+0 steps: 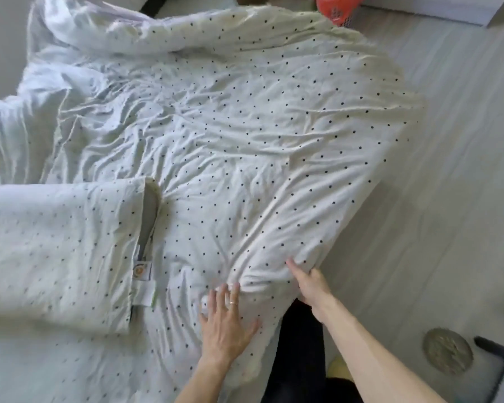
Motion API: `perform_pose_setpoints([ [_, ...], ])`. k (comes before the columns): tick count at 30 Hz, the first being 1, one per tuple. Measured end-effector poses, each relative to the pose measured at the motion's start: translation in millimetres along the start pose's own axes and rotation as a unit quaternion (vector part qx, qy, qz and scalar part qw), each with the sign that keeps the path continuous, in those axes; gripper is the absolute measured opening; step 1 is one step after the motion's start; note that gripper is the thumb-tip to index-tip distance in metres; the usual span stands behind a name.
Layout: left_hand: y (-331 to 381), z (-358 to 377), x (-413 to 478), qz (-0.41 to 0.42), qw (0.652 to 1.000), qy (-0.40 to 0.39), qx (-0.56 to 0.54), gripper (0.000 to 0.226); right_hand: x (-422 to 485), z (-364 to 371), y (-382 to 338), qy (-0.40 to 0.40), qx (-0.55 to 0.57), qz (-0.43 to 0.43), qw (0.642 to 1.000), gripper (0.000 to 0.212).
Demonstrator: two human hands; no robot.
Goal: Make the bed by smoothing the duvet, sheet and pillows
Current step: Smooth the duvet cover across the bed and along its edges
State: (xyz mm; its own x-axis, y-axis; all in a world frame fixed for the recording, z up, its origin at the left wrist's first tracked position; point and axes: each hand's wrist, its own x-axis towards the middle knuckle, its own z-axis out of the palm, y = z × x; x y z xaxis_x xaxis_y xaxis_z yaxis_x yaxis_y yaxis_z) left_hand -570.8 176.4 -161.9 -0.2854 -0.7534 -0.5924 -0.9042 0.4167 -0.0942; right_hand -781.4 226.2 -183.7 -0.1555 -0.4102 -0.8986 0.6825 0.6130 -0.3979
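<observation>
A white duvet [245, 135] with small dark dots lies crumpled across the bed and hangs over its right edge. A pillow [56, 251] in the same dotted cover rests at the left, its open end showing a grey inner and a label. My left hand [226, 321] lies flat on the duvet near the lower edge, fingers spread, a ring on one finger. My right hand [310, 283] grips the duvet's edge at the bed's side, bunching a fold. A plain white part of the bedding [18, 123] is heaped at the upper left.
Pale wooden floor [448, 170] runs along the right of the bed. An orange perforated basket [338, 8] stands at the top. A round patterned object [447, 351] and a dark bar lie on the floor at the lower right. My dark trouser leg [300, 344] presses against the bed edge.
</observation>
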Motion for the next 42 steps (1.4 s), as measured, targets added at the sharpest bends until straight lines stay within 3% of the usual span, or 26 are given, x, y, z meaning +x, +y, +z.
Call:
perform_pose_setpoints([
  [1,-3,4,-6,-0.027,1.000,-0.003,0.010,0.092,-3,4,3,0.017,-0.017,-0.007,1.000,0.107],
  [3,-2,7,-8,-0.032,0.999,0.009,0.032,0.064,-18,11,-2,0.077,-0.068,-0.063,0.993,0.077],
  [5,4,6,-4,0.063,0.994,0.067,0.061,0.040,-35,9,-9,0.133,-0.101,-0.157,0.973,0.047],
  [8,19,2,-1,0.196,0.970,0.144,0.021,0.033,-49,-24,-16,0.243,-0.099,-0.259,0.929,0.047],
  [10,22,9,-7,0.257,0.954,0.154,0.015,0.026,-37,-49,-8,0.288,-0.126,-0.245,0.917,0.043],
  [12,20,20,-12,0.286,0.955,0.080,0.015,0.025,-12,-59,9,0.286,-0.185,-0.174,0.924,0.037],
  [14,17,22,-10,0.296,0.954,-0.004,0.038,0.040,8,-46,28,0.312,-0.208,-0.100,0.921,0.025],
  [15,15,19,-6,0.298,0.954,-0.020,0.037,0.047,15,-33,34,0.333,-0.224,-0.078,0.912,0.033],
  [17,7,4,0,0.272,0.961,0.007,-0.046,0.043,21,2,45,0.377,-0.282,-0.096,0.877,0.062],
  [18,0,-4,6,0.242,0.962,0.063,-0.111,0.035,17,21,47,0.375,-0.334,-0.160,0.850,0.068],
  [20,-30,-8,34,0.157,0.955,0.192,-0.162,0.027,12,66,53,0.313,-0.419,-0.338,0.782,0.068],
  [21,-48,-7,46,0.116,0.951,0.234,-0.166,0.034,8,87,55,0.264,-0.443,-0.416,0.749,0.068],
  [23,-83,-3,75,0.073,0.965,0.197,-0.154,0.053,10,117,50,0.169,-0.508,-0.522,0.664,0.070],
  [24,-96,0,83,0.056,0.977,0.139,-0.151,0.059,18,116,49,0.135,-0.571,-0.513,0.626,0.074],
  [25,-104,5,88,0.047,0.986,0.088,-0.132,0.061,30,103,50,0.127,-0.638,-0.444,0.616,0.081],
  [26,-107,8,89,0.050,0.992,0.050,-0.104,0.063,41,80,50,0.134,-0.689,-0.305,0.644,0.093],
  [28,-109,10,81,0.059,0.996,0.000,-0.066,0.067,48,32,52,0.197,-0.614,0.006,0.764,0.124],
  [29,-106,9,80,0.057,0.996,-0.010,-0.068,0.069,48,13,53,0.229,-0.544,0.101,0.801,0.135],
  [30,-103,6,80,0.056,0.996,-0.019,-0.071,0.071,43,4,53,0.248,-0.509,0.138,0.813,0.136],
  [32,-99,2,75,0.051,0.996,-0.026,-0.069,0.075,30,10,50,0.278,-0.531,0.057,0.799,0.112],
  [35,-98,20,58,0.042,0.998,-0.043,-0.031,0.079,24,56,34,0.272,-0.565,-0.194,0.755,0.097],
  [37,-93,23,58,0.028,0.998,-0.054,0.009,0.084,29,93,14,0.235,-0.570,-0.350,0.705,0.089],
  [39,-82,1,81,0.045,0.996,-0.053,0.052,0.084,37,117,-8,0.187,-0.601,-0.466,0.622,0.080],
  [41,-61,-41,111,0.082,0.993,-0.059,0.057,0.060,51,103,-34,0.143,-0.691,-0.442,0.554,0.074],
  [42,-48,-63,124,0.097,0.993,-0.047,0.045,0.045,62,79,-47,0.139,-0.736,-0.376,0.546,0.070],
])
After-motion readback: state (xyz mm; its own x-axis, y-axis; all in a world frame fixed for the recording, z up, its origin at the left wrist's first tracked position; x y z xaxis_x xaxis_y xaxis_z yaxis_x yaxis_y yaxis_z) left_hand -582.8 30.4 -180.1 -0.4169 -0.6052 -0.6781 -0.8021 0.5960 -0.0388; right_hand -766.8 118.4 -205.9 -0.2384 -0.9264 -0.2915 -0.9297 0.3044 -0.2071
